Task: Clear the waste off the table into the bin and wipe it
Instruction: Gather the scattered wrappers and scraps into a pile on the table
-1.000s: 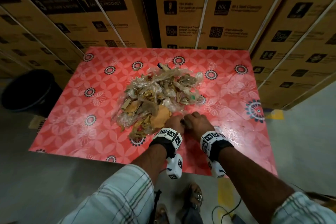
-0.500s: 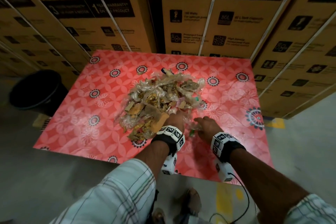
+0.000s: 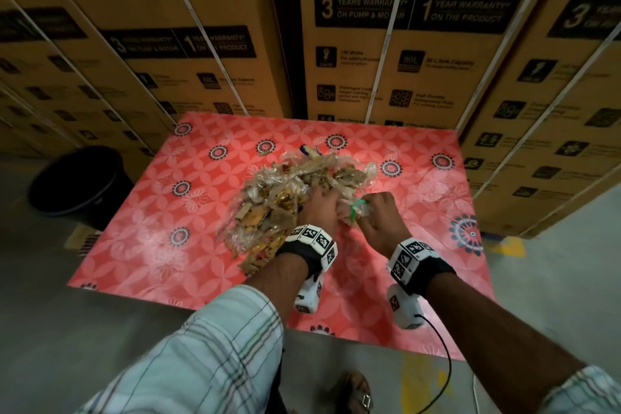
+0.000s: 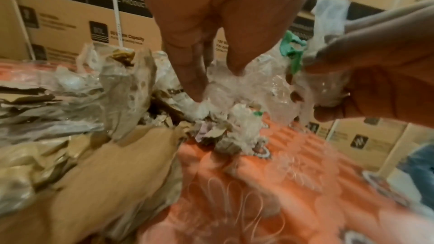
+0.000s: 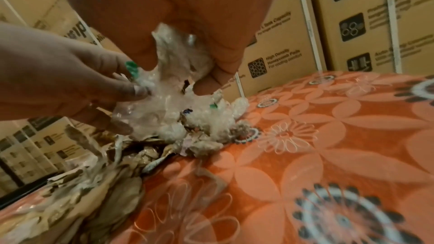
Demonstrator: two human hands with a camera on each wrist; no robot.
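A heap of waste (image 3: pixel 285 191), made of crumpled clear plastic, torn brown cardboard and paper, lies in the middle of the red flowered table (image 3: pixel 174 259). My left hand (image 3: pixel 322 202) digs into the heap's right side, and its fingertips (image 4: pixel 199 90) pinch crumpled clear plastic (image 4: pixel 234 84). Just to the right, my right hand (image 3: pixel 369 208) grips a wad of clear plastic (image 5: pixel 180 57) with a green scrap (image 3: pixel 355 208) in it, raised slightly off the cloth. The black bin (image 3: pixel 77 181) stands on the floor off the table's left edge.
Stacked brown cartons (image 3: pixel 403 54) wall in the table's far side and right side. Bare cloth (image 5: pixel 328 136) lies right of the heap. Grey floor surrounds the bin and the near edge, where my sandalled foot (image 3: pixel 356 393) and a black cable (image 3: pixel 443 363) show.
Both hands moved forward from the heap's near edge into its right side. The right hand closed on clear plastic with the green scrap and lifted it a little.
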